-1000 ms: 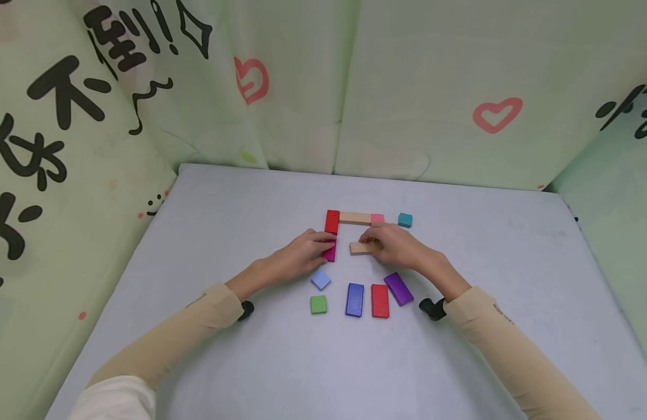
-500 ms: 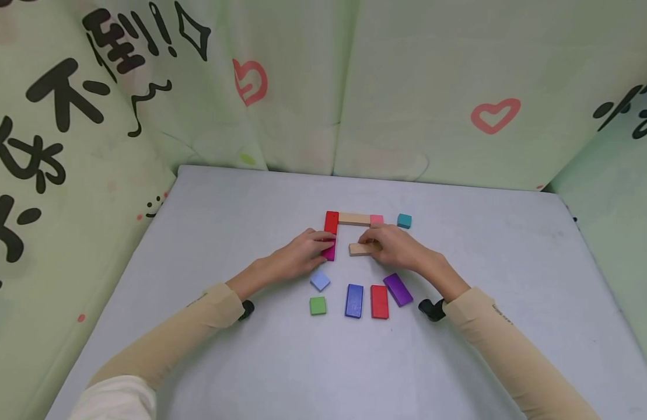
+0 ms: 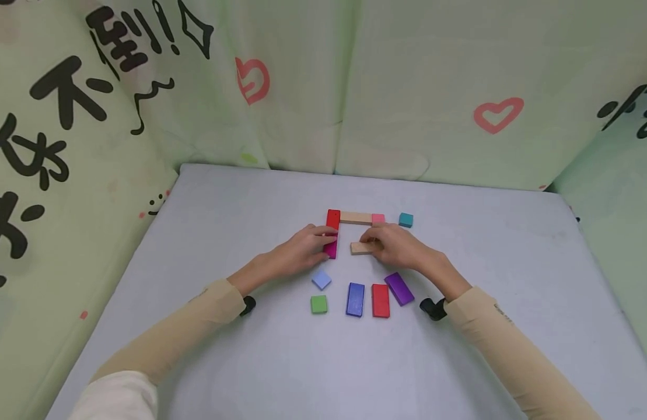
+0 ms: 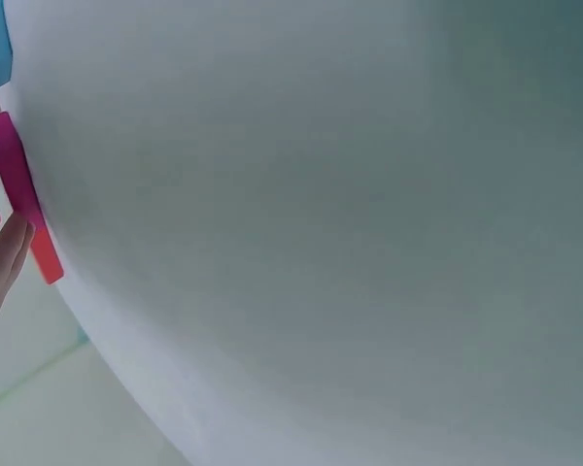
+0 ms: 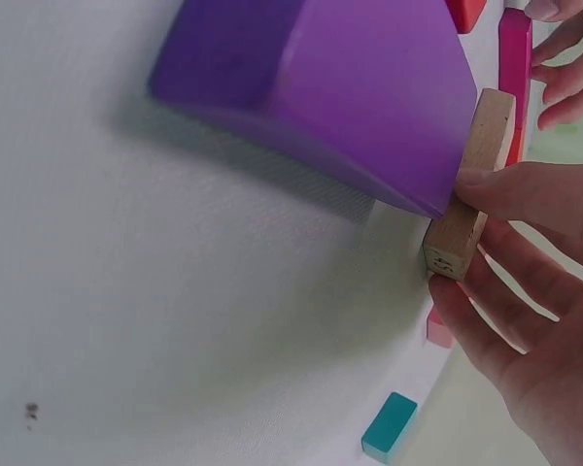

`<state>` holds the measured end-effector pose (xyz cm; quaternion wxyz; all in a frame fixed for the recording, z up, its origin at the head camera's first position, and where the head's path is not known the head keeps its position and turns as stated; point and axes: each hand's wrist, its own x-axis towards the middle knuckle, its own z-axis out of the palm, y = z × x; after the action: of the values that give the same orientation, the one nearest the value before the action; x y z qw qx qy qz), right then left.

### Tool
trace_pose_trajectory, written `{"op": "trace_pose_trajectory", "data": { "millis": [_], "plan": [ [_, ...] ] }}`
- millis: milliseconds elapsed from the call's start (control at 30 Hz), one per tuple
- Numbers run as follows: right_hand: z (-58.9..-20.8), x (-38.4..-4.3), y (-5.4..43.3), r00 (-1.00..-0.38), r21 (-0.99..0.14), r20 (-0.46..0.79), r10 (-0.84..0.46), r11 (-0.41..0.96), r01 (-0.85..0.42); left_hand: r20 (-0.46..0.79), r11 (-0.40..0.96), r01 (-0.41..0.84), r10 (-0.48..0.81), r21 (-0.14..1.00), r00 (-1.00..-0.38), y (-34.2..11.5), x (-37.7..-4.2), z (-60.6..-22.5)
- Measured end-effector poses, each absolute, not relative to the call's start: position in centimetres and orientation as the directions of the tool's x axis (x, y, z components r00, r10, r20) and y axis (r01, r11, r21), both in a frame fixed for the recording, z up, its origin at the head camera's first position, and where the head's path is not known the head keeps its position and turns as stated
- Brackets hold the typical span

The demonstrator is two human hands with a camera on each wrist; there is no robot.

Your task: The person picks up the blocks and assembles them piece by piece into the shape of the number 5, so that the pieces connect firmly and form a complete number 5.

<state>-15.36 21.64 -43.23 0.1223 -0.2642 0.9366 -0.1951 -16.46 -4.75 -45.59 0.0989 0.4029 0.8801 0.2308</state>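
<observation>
My left hand (image 3: 305, 251) grips a magenta block (image 3: 330, 249), thumb near its front end and fingers along its far part. That block stands in line with a red block (image 3: 332, 219), end close to end. In the right wrist view, my right hand (image 5: 534, 282) pinches a plain wooden block (image 5: 486, 136) between thumb and fingers. A second wooden block (image 3: 356, 217) runs right from the red one's far end to a pink block (image 3: 378, 218). The held wooden block lies in front of this row, apart from the magenta one.
Nearer the front lie a light blue block (image 3: 321, 280), a green block (image 3: 318, 304), a blue block (image 3: 355, 300), another red block (image 3: 380, 301) and a purple block (image 3: 399, 289). A teal block (image 3: 405, 220) sits at the back right. Curtains (image 3: 407, 87) enclose the table (image 3: 223, 204).
My left hand has shifted slightly away from me, and the magenta block has slid a little toward the red one. My right hand holds the wooden block in the same place.
</observation>
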Motion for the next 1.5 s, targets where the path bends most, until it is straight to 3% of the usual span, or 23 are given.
{"op": "trace_pose_trajectory", "data": {
  "millis": [167, 1500],
  "plan": [
    [-42.9, -15.3, 22.4, -0.851, -0.43, -0.129, -0.509, 0.802, -0.415, -0.006, 0.552, 0.66, 0.769, 0.509, -0.639, -3.9, -17.3, -45.2],
    [-43.2, -15.5, 21.4, -0.828, -0.427, -0.141, -0.543, 0.788, -0.444, -0.064, 0.604, 0.627, 0.743, 0.492, -0.666, -4.5, -17.1, -45.1]
  ]
}}
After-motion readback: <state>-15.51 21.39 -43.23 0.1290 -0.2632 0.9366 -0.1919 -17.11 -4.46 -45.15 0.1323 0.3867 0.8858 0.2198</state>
